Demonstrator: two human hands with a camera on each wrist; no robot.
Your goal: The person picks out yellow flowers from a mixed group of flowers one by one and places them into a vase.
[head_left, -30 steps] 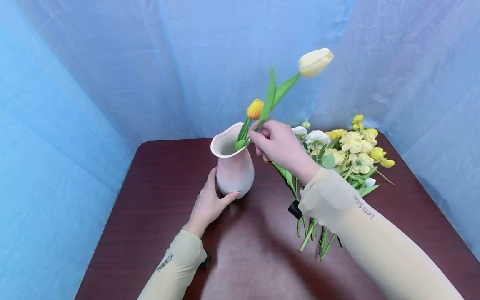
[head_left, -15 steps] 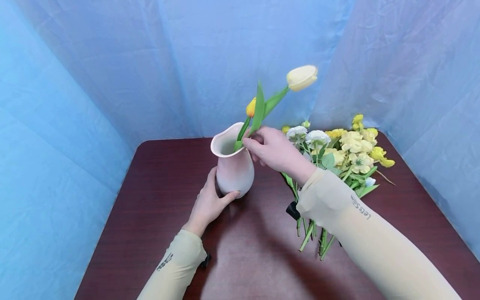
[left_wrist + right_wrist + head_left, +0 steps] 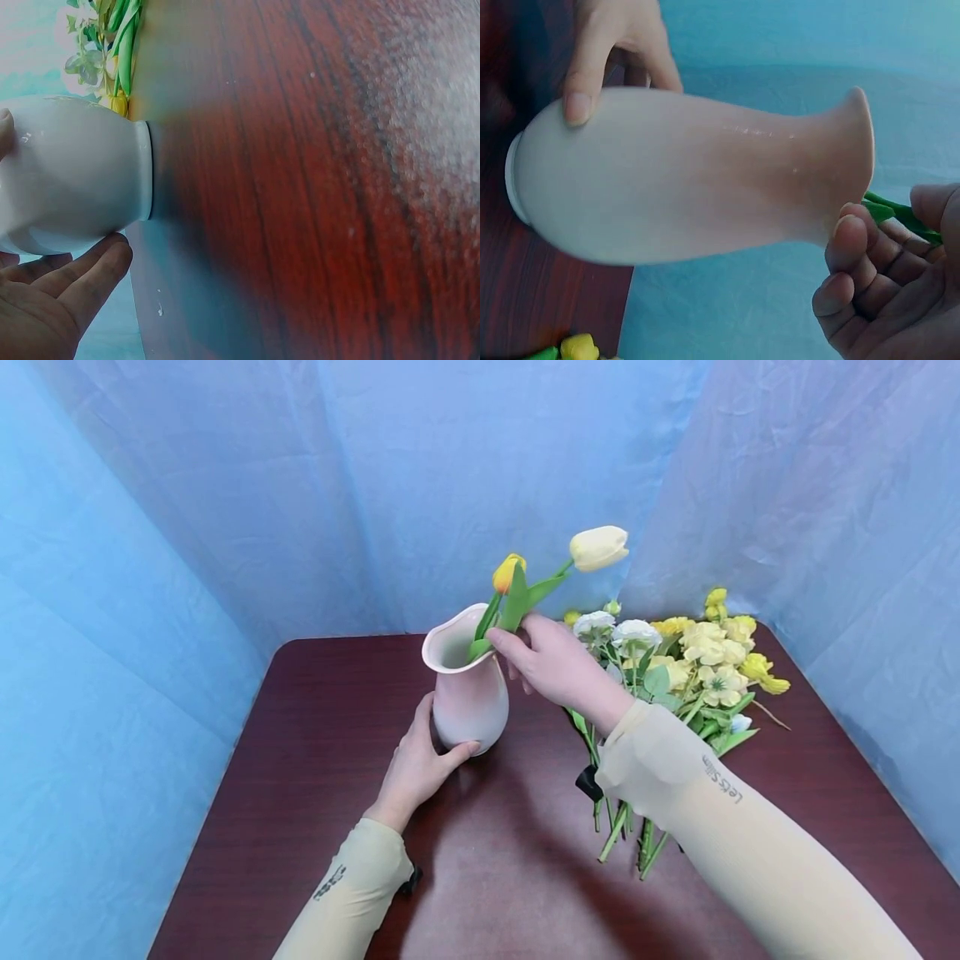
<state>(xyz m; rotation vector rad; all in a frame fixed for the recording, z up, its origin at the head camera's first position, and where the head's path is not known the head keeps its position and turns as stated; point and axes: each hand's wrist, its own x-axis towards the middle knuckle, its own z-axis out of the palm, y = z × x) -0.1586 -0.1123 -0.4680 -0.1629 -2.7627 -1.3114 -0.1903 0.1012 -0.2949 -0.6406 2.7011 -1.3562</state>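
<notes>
Ceramic vase: white with a pinkish upper body and flared, wavy rim; it stands upright on its foot on the dark red wood-grain table.
Left hand: curved round the vase's lower body, thumb at the front and fingers along the side, holding it.
Right hand: at the right side of the rim, thumb and fingers nearly closed in a pinch on the cream tulip's green lower part.
Cream tulip: leans up and right from the right hand, its bloom beyond the rim; the lower end of its stem is hidden.
Yellow-orange tulip: stem in the vase's mouth, leaning against the right part of the rim, bloom just left of the cream one.
Flower pile: white, cream and yellow blooms lying at the table's right, partly behind the right sleeve.
Curtain: blue, creased, beyond the table's far edge.
</notes>
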